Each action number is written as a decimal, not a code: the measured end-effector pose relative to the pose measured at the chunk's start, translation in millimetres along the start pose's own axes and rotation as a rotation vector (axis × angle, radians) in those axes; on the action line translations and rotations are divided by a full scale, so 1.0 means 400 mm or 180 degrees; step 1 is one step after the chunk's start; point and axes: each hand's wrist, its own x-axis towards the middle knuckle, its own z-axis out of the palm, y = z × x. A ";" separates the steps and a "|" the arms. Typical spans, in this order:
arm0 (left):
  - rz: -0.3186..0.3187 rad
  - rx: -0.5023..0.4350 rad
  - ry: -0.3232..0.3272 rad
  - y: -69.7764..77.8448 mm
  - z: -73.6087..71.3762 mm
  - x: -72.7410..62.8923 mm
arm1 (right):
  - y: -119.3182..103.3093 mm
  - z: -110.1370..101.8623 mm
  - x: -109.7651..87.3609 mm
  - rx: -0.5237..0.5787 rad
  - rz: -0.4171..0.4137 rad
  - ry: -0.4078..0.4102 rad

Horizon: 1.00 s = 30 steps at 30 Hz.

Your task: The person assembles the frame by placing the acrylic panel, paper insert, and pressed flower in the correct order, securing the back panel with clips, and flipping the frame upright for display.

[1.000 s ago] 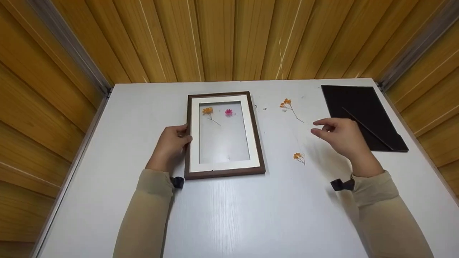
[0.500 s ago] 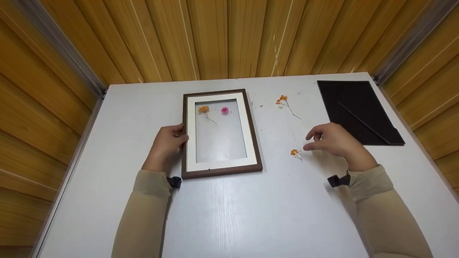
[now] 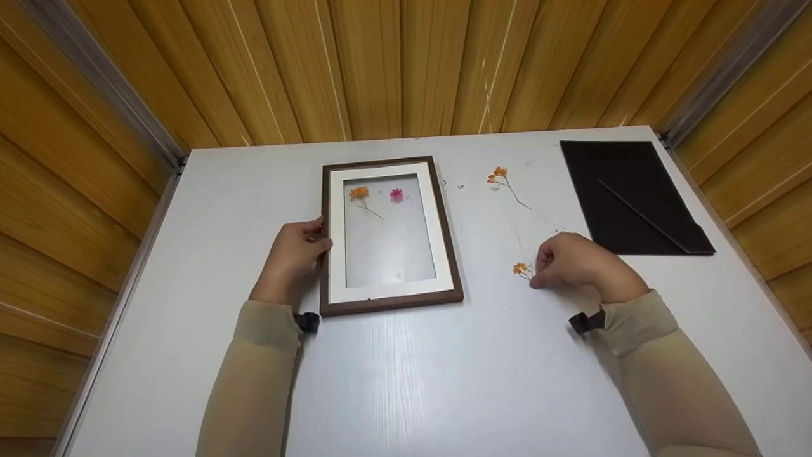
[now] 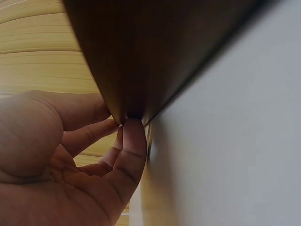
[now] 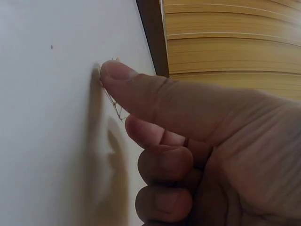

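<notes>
My left hand grips the left edge of a brown picture frame with a white mat, lying on the table. In the left wrist view, the fingers meet the frame's dark side. Behind the opening lie an orange dried flower with a thin stem and a small pink flower. To the right, my right hand pinches the stem of a small orange dried flower sprig. In the right wrist view, the thumb covers part of the thin stems.
Another orange dried sprig with a longer stem lies right of the frame's top. A black backing board with a slanted strip lies at the right. Tiny crumbs dot the white table. Wood-patterned panels stand behind.
My right hand has come down and left from beside the longer sprig to the small sprig, its fingers closing at the stem. My left hand stays on the frame; the head view has shifted slightly.
</notes>
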 end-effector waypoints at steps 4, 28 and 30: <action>0.0019 0.0007 -0.0004 0.000 -0.001 0.001 | 0.000 -0.001 0.000 0.0027 0.0026 -0.0032; -0.0058 -0.0088 -0.0051 0.001 0.002 0.005 | -0.008 0.009 0.006 -0.0151 0.0123 0.0313; -0.0065 -0.0103 -0.0061 0.002 0.004 0.006 | -0.006 0.011 0.008 -0.0153 0.0118 0.0299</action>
